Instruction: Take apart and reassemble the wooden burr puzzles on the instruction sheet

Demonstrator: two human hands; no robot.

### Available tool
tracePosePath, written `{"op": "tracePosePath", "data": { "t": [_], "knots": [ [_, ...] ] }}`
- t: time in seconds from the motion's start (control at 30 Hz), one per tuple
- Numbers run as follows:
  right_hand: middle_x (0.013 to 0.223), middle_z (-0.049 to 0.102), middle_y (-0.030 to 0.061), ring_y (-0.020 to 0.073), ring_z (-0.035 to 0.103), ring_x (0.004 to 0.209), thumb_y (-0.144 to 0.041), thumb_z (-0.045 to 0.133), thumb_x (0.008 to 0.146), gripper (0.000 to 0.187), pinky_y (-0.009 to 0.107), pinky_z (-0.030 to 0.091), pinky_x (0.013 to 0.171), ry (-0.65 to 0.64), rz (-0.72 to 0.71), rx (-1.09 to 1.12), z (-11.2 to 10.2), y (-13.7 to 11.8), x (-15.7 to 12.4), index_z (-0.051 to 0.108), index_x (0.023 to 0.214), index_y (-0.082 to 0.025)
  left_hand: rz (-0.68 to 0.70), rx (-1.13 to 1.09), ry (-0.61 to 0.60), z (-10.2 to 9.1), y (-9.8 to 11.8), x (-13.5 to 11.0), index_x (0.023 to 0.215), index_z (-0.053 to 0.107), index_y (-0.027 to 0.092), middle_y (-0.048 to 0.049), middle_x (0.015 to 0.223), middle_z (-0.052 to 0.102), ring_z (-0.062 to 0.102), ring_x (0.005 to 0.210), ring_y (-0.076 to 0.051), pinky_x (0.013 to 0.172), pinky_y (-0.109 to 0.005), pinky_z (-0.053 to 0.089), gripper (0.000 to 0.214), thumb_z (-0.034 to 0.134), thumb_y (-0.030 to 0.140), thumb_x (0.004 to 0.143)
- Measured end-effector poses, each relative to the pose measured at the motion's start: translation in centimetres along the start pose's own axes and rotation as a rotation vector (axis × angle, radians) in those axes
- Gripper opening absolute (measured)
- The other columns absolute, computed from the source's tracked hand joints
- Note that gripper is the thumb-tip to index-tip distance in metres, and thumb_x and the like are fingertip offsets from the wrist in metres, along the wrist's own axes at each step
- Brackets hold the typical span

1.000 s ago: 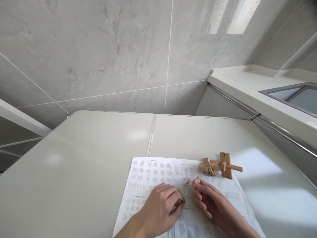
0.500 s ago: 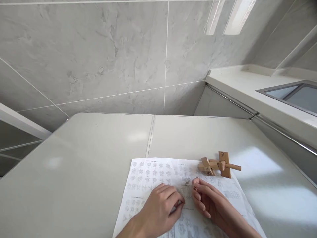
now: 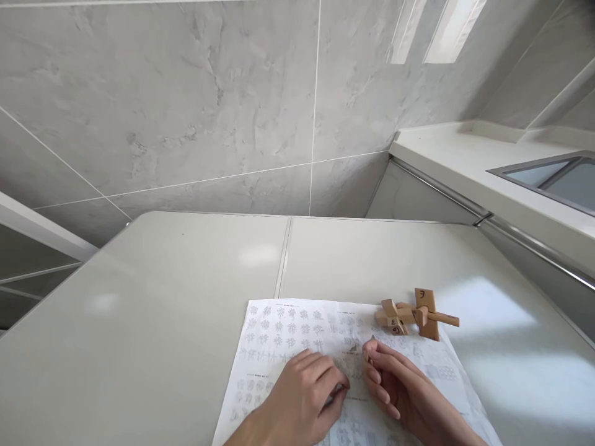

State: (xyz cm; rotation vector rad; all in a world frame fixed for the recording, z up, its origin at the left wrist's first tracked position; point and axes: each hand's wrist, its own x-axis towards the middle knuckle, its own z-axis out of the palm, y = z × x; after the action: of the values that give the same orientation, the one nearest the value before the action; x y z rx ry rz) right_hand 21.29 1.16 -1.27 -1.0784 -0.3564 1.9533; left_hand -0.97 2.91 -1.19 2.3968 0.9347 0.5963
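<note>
A large white instruction sheet [image 3: 279, 347], printed with rows of small grey diagrams, lies on the table under both hands. My left hand [image 3: 302, 390] rests on its lower middle, fingers curled and thumb bent in towards the index finger; I see nothing held. Just right of it, my right hand [image 3: 395, 384] lies on its side with fingers loosely folded and the thumb near the index fingertip; nothing shows inside. Beyond the right hand, a wooden interlocking puzzle [image 3: 413, 314] of joined pieces with black markings sits at the sheet's upper right corner, touched by neither hand.
The pale table [image 3: 139, 322] has a seam down its middle and rounded far corners. Behind it stands a grey tiled wall [image 3: 186, 93]. A white counter [image 3: 446, 145] with a sink [image 3: 553, 173] runs along the right, and a white frame [image 3: 41, 223] stands at the left.
The sheet, puzzle and hands appear slightly lower and farther right, mostly from a small shift of the view. Both hands keep nearly the same pose on the sheet.
</note>
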Motion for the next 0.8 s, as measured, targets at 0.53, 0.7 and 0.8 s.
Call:
{"op": "tracePosePath", "data": {
  "t": [0.53,0.7,0.8],
  "knots": [
    [0.07,0.057,-0.005,0.0074,0.048,0.049,-0.05,0.091,0.088,0.039,0.018,0.031,0.041,-0.068,-0.02,0.048,-1.0,0.8,1.6,0.065,0.089,-0.02,0.093,0.048,0.047,0.7,-0.9,0.1,0.095,0.06,0.021,-0.0009,0.083,0.071,0.062,0.067,-0.018,0.062,-0.032,0.045,0.015,0.056,0.007,0.099],
    [0.07,0.058,-0.0049,0.0079,0.049,0.05,-0.051,0.093,0.085,0.043,0.019,0.032,0.043,-0.062,-0.014,0.048,-0.3,0.1,1.2,0.063,0.087,-0.021,0.087,0.054,0.032,0.5,-0.8,0.4,0.095,0.059,0.022,-0.0011,0.081,0.069,0.062,0.066,-0.019,0.061,-0.031,0.044,0.018,0.053,0.007,0.1],
    [0.071,0.059,-0.0048,0.0082,0.05,0.051,-0.053,0.094,0.083,0.045,0.02,0.035,0.045,-0.063,-0.01,0.028,0.2,-0.7,0.8,0.062,0.086,-0.021,0.062,0.042,0.012,0.1,-0.6,0.7,0.092,0.058,0.023,-0.0009,0.081,0.068,0.062,0.067,-0.019,0.061,-0.03,0.045,0.018,0.053,0.008,0.101]
  ]
}}
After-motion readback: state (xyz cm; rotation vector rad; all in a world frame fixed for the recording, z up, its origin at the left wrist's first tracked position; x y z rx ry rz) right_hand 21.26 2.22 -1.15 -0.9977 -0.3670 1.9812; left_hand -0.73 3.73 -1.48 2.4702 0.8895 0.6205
